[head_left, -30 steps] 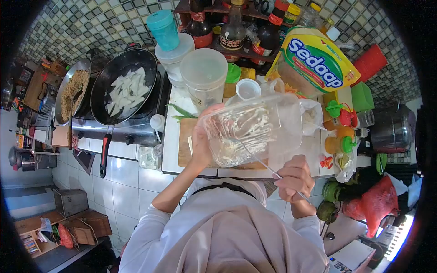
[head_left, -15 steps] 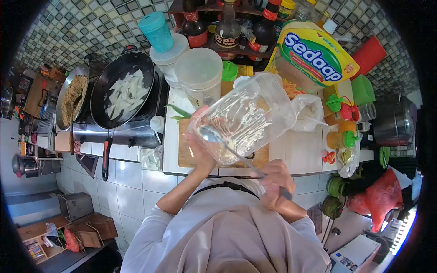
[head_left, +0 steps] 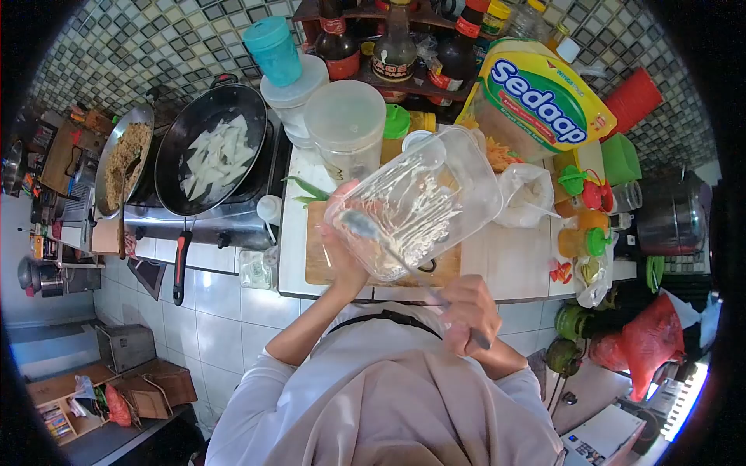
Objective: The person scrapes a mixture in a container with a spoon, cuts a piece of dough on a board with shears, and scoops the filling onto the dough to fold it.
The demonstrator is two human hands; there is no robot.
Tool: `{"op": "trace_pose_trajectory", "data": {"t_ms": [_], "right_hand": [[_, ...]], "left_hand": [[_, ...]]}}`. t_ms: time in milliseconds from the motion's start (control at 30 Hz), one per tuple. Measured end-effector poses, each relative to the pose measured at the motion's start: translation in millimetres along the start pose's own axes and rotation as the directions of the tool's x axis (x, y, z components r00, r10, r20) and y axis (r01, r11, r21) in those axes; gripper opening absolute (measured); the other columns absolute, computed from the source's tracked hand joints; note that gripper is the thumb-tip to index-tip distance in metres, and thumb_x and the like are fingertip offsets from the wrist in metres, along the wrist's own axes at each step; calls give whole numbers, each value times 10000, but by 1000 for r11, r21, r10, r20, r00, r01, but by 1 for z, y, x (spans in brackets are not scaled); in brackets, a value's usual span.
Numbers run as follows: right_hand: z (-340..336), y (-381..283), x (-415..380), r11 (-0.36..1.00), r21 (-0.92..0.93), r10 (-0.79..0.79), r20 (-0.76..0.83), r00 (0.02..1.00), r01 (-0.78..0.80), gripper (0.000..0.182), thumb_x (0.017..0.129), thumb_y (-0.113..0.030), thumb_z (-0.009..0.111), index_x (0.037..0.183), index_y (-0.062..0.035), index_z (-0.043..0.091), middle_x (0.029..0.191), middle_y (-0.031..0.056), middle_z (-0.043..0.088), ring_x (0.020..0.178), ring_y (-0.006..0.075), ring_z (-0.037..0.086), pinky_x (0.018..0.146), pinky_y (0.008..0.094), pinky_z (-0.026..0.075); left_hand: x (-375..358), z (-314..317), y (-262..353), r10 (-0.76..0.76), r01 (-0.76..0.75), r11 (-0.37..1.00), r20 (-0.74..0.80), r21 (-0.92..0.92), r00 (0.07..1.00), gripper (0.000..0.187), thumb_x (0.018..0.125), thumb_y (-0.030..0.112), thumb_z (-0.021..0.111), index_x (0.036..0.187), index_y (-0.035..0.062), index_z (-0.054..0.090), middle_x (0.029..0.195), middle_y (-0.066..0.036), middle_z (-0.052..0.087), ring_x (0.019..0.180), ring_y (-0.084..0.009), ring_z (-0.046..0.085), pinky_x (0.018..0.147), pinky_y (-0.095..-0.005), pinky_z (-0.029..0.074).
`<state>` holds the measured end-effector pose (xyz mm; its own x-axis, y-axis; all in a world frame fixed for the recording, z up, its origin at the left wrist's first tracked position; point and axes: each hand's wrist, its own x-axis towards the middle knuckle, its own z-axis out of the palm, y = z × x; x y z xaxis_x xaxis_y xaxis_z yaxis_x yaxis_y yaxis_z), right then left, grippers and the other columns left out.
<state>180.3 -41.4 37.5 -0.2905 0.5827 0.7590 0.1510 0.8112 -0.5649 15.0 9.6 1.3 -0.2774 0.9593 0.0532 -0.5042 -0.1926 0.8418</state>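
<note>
My left hand (head_left: 343, 252) grips a clear plastic container (head_left: 472, 194) by its left end, tilting it above the counter. Streaks of a white, creamy residue cover its inner surface. In my right hand (head_left: 471, 314) is the handle of a metal spoon (head_left: 362, 225), whose bowl lies inside the container near my left hand. Below the container is a wooden cutting board (head_left: 316, 268), largely covered by it. A green leaf (head_left: 307, 188) pokes out at the board's upper left corner.
On the stove at left, a black frying pan (head_left: 172, 167) holds pale strips, beside a pan of brown crumbly food (head_left: 124, 159). Lidded tubs (head_left: 344, 124) and a yellow-green Sedaap pack (head_left: 536, 97) line the back. A plastic bag (head_left: 522, 198) sits right of the container.
My right hand and the spoon have shifted slightly within the container. My left hand still holds the container in nearly the same place.
</note>
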Motion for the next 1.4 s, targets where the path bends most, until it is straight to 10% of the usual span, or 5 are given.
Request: {"op": "trace_pose_trajectory", "data": {"t_ms": [1400], "right_hand": [[12,7,9,991,-137,8,87,996,4,239,592,34,534,820,-39,542,901,105,587,747,240,535,661,346,365]], "left_hand": [[5,-8,-13,3,-5,996,-14,-90,1000,743,827,635,274,1226,10,321,1107,-97,431,1001,-172,445,897,-320,366]]}}
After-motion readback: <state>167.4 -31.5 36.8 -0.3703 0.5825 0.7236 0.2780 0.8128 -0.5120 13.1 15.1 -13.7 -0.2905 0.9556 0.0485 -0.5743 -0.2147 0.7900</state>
